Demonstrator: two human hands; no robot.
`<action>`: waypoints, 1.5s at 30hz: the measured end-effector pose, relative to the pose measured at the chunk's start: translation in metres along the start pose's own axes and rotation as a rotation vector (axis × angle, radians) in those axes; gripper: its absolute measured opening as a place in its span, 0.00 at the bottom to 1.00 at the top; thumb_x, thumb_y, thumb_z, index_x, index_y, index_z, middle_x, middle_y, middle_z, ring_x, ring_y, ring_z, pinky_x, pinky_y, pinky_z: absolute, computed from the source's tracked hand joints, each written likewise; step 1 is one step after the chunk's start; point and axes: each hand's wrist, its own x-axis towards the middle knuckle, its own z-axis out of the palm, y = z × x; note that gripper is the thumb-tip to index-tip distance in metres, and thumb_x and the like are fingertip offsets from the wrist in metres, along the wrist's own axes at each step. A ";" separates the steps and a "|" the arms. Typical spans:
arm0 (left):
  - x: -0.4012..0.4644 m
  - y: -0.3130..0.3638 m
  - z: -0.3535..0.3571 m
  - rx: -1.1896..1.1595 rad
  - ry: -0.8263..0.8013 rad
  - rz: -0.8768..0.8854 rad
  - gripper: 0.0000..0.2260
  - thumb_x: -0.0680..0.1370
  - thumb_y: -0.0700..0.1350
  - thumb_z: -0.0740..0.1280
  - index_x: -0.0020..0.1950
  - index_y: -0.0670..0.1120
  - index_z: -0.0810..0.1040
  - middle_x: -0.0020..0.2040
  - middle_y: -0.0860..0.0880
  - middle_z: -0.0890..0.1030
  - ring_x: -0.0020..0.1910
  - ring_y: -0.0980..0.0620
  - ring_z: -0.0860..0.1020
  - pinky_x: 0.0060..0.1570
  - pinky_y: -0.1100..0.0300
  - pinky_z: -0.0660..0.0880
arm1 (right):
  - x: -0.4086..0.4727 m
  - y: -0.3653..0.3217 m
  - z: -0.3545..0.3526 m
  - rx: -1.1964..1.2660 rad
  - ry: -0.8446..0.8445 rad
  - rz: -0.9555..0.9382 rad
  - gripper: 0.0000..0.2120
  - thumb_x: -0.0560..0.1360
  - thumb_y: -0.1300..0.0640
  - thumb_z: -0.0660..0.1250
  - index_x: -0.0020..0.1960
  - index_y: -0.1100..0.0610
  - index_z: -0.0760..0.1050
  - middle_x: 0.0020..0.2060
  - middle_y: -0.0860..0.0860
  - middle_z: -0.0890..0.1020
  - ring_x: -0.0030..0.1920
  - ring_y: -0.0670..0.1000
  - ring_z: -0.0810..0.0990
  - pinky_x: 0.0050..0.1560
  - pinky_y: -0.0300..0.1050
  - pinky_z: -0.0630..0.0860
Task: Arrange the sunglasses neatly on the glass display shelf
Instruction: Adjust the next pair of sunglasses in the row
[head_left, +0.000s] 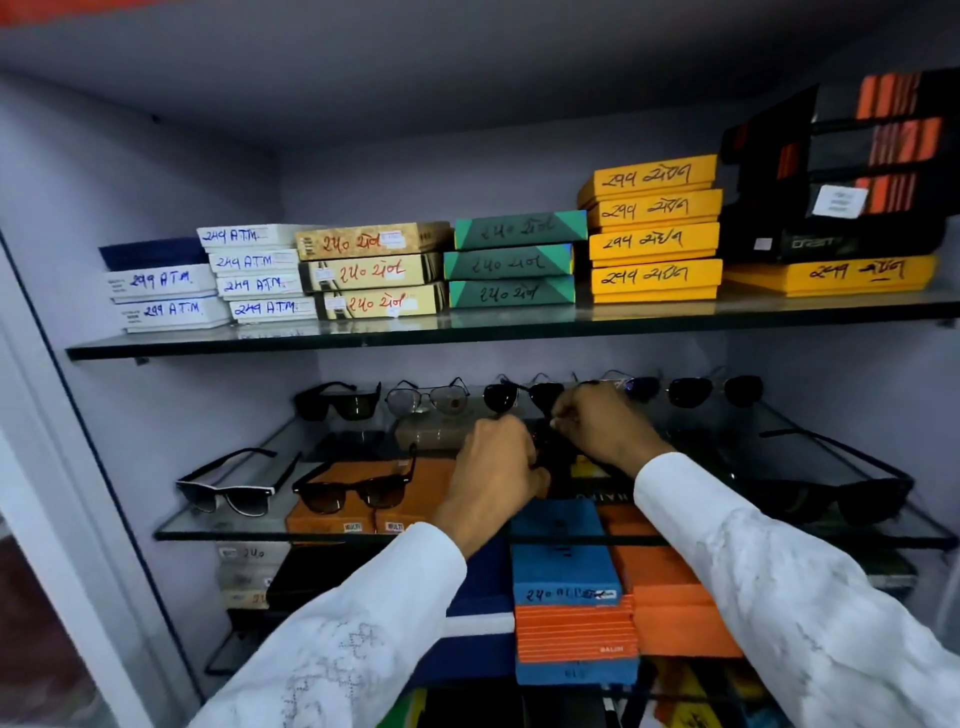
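Observation:
Both hands reach over the middle glass shelf (218, 527). My left hand (496, 460) and my right hand (605, 428) close together on a dark pair of sunglasses (553, 452), mostly hidden between them. Along the back stand black square sunglasses (337, 402), a clear-lens aviator pair (428, 399), dark aviators (522, 396) and another dark pair (714, 389). In front lie black-and-white sunglasses (231, 486), brown ones (358, 488) and a large black pair (831, 491) at the right.
The upper glass shelf (363, 340) carries stacked white, tan, green, yellow and black boxes. Orange and blue boxes (566, 566) lie below the middle shelf, showing through the glass. A white cabinet frame (57, 467) runs down the left side.

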 end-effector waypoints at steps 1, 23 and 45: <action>0.000 -0.004 -0.001 -0.023 0.011 0.007 0.06 0.71 0.45 0.76 0.45 0.43 0.86 0.45 0.44 0.86 0.44 0.45 0.85 0.46 0.49 0.84 | -0.003 -0.002 -0.002 0.005 -0.001 -0.005 0.08 0.76 0.54 0.68 0.51 0.55 0.84 0.48 0.56 0.87 0.50 0.59 0.86 0.53 0.53 0.82; 0.015 -0.076 -0.064 0.024 0.081 0.012 0.01 0.70 0.40 0.77 0.40 0.44 0.89 0.40 0.51 0.86 0.36 0.60 0.78 0.52 0.61 0.80 | -0.038 -0.051 -0.004 -0.080 0.125 0.089 0.11 0.68 0.55 0.74 0.46 0.62 0.83 0.43 0.60 0.85 0.45 0.60 0.84 0.46 0.51 0.84; 0.014 -0.004 -0.029 -0.093 0.172 0.267 0.04 0.74 0.45 0.74 0.42 0.46 0.87 0.36 0.51 0.85 0.33 0.57 0.81 0.39 0.62 0.80 | -0.044 0.023 -0.023 -0.171 0.035 0.228 0.06 0.73 0.56 0.74 0.43 0.58 0.79 0.46 0.58 0.83 0.50 0.61 0.84 0.43 0.45 0.75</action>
